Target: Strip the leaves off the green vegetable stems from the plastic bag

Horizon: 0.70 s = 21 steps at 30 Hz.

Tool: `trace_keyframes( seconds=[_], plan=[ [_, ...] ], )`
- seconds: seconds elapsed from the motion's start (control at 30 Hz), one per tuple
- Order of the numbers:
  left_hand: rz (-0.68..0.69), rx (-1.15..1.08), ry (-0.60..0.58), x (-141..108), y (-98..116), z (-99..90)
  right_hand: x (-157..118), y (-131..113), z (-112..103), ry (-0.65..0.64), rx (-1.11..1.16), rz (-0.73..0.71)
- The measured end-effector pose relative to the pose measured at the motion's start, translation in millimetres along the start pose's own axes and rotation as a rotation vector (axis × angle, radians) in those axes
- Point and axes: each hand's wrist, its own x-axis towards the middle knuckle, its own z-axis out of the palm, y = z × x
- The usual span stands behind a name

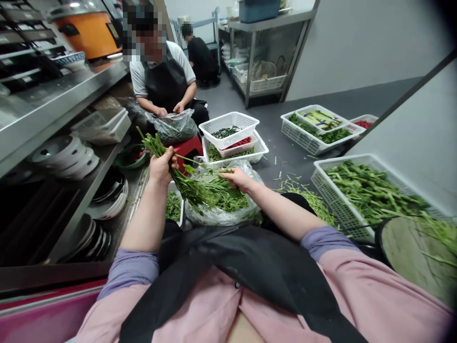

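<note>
Above the open plastic bag of greens (pixel 228 196), in the head view, a bunch of leafy stems (pixel 185 183) is gripped in the closed left hand (pixel 163 166). By the right hand (pixel 237 180), a stem is pinched between thumb and fingers, near the bunch's leafy end. White baskets (pixel 228 128) are stacked beyond the bag.

Pink top (pixel 200 305), purple rolled sleeves (pixel 134 269), black apron (pixel 250 262), small round fastener (pixel 237 285).
</note>
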Motion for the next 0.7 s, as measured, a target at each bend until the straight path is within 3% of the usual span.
trace_keyframes(
  seconds=[0.17, 0.27, 0.4, 0.7],
  plan=[
    [-0.016, -0.018, -0.140, -6.4, -13.8, 12.3, -9.0, -26.1, 11.7, -0.358, 0.215, 0.020],
    [-0.015, -0.030, -0.168, -10.0, -18.2, 17.3, -14.3, -29.4, 17.2, -0.439, 0.231, 0.058],
    [-0.024, -0.012, -0.205, -13.4, -20.3, 20.1, -17.3, -26.8, 19.1, -0.336, 0.219, 0.043],
    [0.121, 0.136, -0.081, -18.9, -23.8, 26.6, -12.6, -3.2, 18.8, 0.043, 0.158, 0.103]
  ],
)
